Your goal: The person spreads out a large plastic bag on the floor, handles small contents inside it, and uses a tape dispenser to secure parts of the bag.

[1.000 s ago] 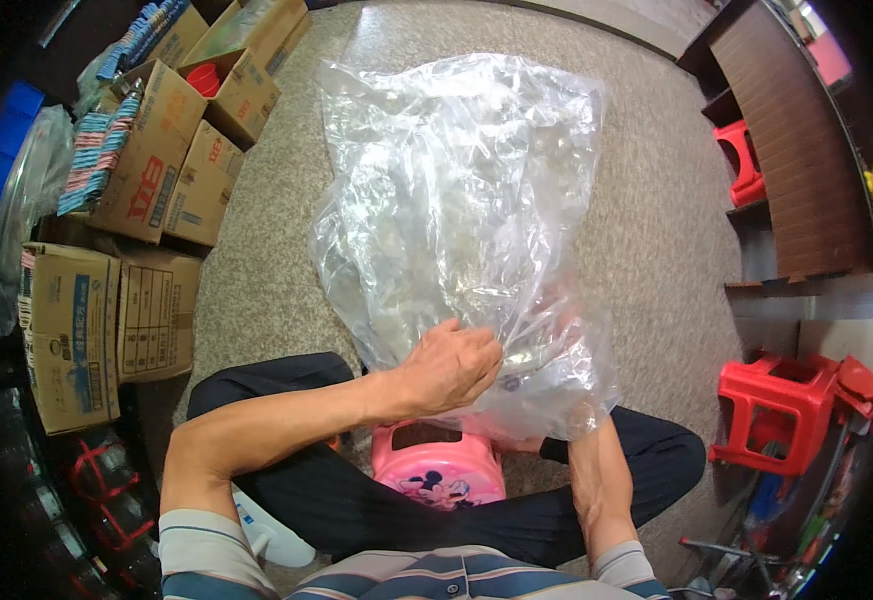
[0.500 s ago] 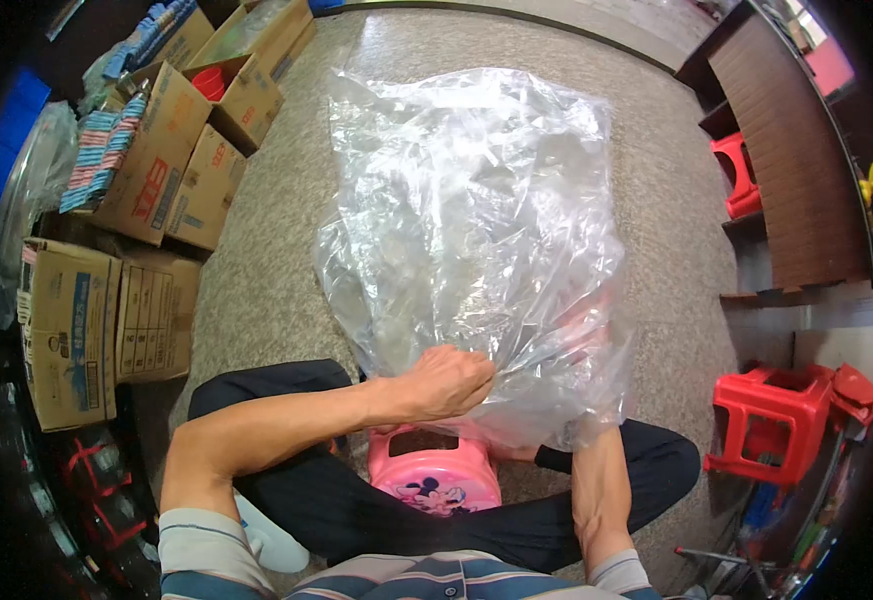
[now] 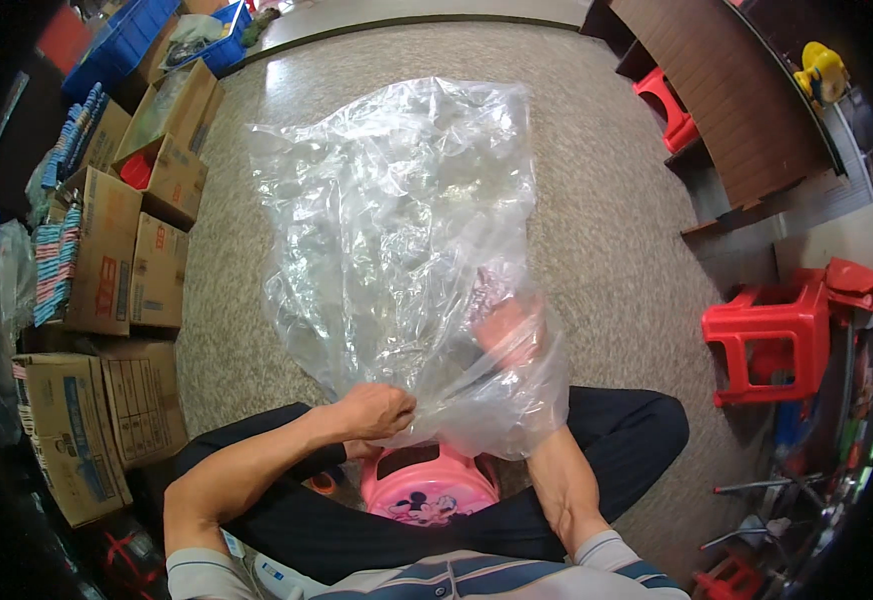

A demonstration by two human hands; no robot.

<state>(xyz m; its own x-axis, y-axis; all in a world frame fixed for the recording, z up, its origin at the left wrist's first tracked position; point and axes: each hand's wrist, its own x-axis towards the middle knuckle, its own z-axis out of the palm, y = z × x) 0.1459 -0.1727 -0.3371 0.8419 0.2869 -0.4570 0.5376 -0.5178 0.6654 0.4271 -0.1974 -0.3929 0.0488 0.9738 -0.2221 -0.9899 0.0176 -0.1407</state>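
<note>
A large clear plastic bag (image 3: 397, 220) lies spread over the floor in front of me, crinkled and shiny. My left hand (image 3: 382, 411) is closed on the near edge of the bag, fingers pinched together. My right hand (image 3: 510, 332) is inside the bag up to the forearm and shows only through the plastic. Folds and glare blur its fingers, and a pinkish patch by the fingertips is too unclear to name. Between my legs stands a pink plastic stool (image 3: 385, 492) with cartoon figures on its seat, close below the bag's near edge.
Cardboard boxes (image 3: 105, 255) line the left side, one holding a red cup (image 3: 137, 171). Blue crates (image 3: 219, 45) stand at the far left. On the right are a red stool (image 3: 722, 325), a brown wooden cabinet (image 3: 737, 105) and another red stool (image 3: 669, 112) inside it.
My right hand has gone farther into the bag, and more of it shows through the plastic. My left hand still pinches the edge. The whole view has shifted and turned.
</note>
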